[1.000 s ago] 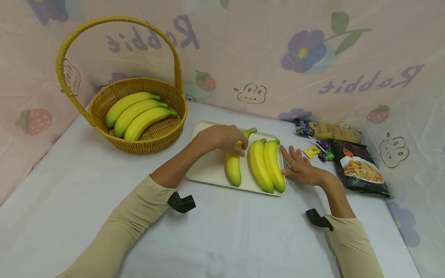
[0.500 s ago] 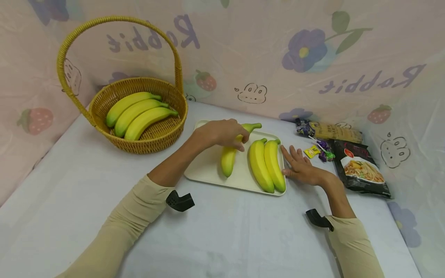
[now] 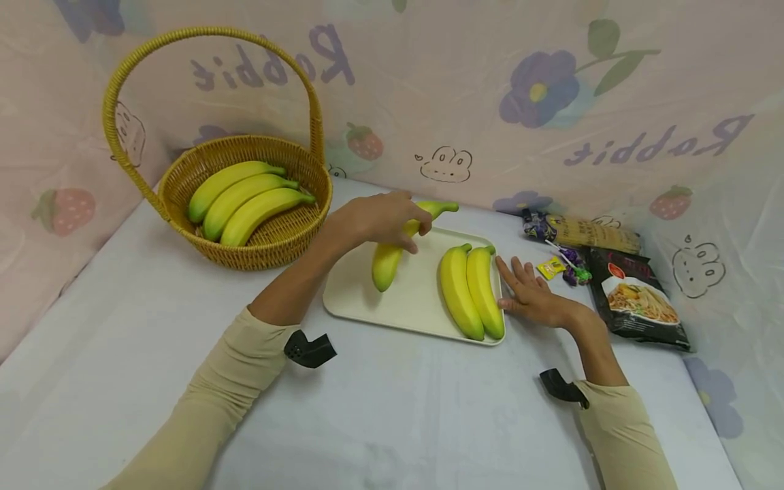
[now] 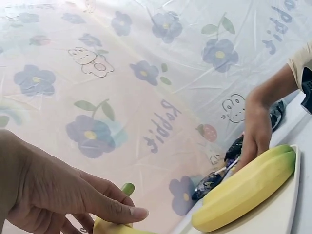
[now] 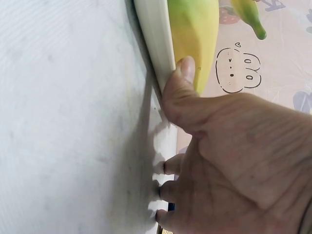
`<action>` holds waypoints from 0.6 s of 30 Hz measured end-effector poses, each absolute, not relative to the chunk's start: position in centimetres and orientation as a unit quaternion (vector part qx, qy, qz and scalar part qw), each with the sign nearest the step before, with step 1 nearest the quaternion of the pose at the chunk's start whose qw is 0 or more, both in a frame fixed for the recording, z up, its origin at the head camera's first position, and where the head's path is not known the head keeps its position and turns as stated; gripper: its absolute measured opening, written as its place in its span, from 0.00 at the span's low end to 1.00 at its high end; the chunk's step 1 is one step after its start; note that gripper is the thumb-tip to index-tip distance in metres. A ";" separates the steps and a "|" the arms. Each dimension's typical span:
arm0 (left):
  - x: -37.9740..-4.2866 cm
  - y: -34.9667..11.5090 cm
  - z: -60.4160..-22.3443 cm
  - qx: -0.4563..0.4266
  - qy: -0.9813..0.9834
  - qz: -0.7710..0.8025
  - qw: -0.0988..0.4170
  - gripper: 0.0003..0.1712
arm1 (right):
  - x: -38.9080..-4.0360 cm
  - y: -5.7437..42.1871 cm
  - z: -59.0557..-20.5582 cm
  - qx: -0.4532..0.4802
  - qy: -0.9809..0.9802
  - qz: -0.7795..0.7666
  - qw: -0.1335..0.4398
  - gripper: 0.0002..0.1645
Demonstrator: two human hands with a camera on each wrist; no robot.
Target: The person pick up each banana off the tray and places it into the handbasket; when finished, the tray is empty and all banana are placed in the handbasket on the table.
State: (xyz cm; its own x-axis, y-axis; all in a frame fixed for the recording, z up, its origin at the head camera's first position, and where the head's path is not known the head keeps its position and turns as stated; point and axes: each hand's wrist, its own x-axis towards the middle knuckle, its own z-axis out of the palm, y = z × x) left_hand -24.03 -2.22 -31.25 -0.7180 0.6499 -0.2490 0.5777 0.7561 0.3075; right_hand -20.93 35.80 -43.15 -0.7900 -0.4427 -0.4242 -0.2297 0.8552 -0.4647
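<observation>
My left hand [image 3: 386, 218] grips a yellow banana [image 3: 386, 265] around its middle, held above the left part of the cream tray [image 3: 361, 303]. Its stem points to the back right, its green tip toward the front. Two more bananas [image 3: 461, 292] lie side by side at the tray's right end. My right hand [image 3: 533, 294] rests beside that end with fingers spread. In the right wrist view, the right thumb [image 5: 180, 87] touches the tray's rim near a banana.
A woven basket [image 3: 269, 258] with a tall handle stands at the back left, with three bananas [image 3: 263, 211] inside. At the right lie a black noodle packet [image 3: 637, 299], a long yellowish packet [image 3: 582, 231], a small yellow wrapper [image 3: 550, 267] and purple lollipops [image 3: 572, 265]. Patterned cloth hangs behind.
My left hand has lifted the banana off the tray and carried it left and back, tilting it. The right hand stays in place beside the tray.
</observation>
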 end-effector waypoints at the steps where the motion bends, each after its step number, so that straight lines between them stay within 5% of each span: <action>1: -24.0 -2.4 -31.1 0.336 0.920 0.103 0.171 0.18 | -20.9 35.8 -43.1 -0.183 0.925 -0.199 0.269 0.67; 18: -23.0 -6.5 -27.9 0.338 0.925 0.104 0.142 0.11 | -20.4 34.8 -41.8 -0.180 0.925 -0.196 0.271 0.56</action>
